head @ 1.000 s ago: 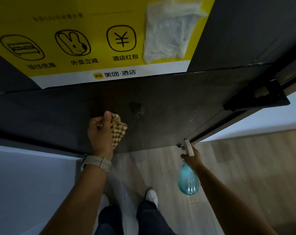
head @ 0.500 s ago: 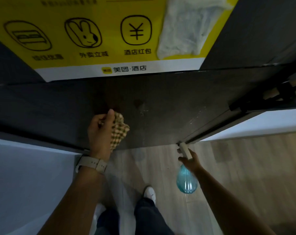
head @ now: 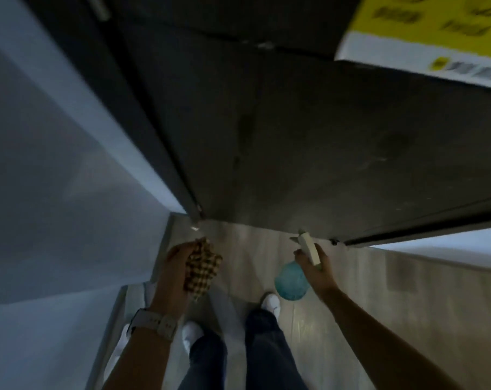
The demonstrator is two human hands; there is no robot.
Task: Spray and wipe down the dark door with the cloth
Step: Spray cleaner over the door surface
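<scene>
Looking down, you have two hands in view and one thing in each. Your left hand (head: 176,266) has its fingers curled round one bunched checked cloth (head: 202,270), yellow and dark, held low and near you, off the door and above the pale wood floor (head: 379,299). Your right hand (head: 318,273) grips one spray bottle (head: 292,280): a blue-green round body hanging below the hand and a pale trigger head (head: 309,246) pointing up and far, its nozzle close under the door's bottom edge. Whether the nozzle touches the door, you cannot tell.

One dark door (head: 309,142) fills the far middle, smudged and streaked, with its bottom edge just beyond both hands. One yellow and white poster (head: 424,38) sits on it at the far right; its print is blurred. A pale wall (head: 55,164) runs along the left. On your left wrist is one light-strapped watch (head: 154,323). Near you, two legs in dark jeans (head: 266,347) end in two white shoes (head: 271,304).
</scene>
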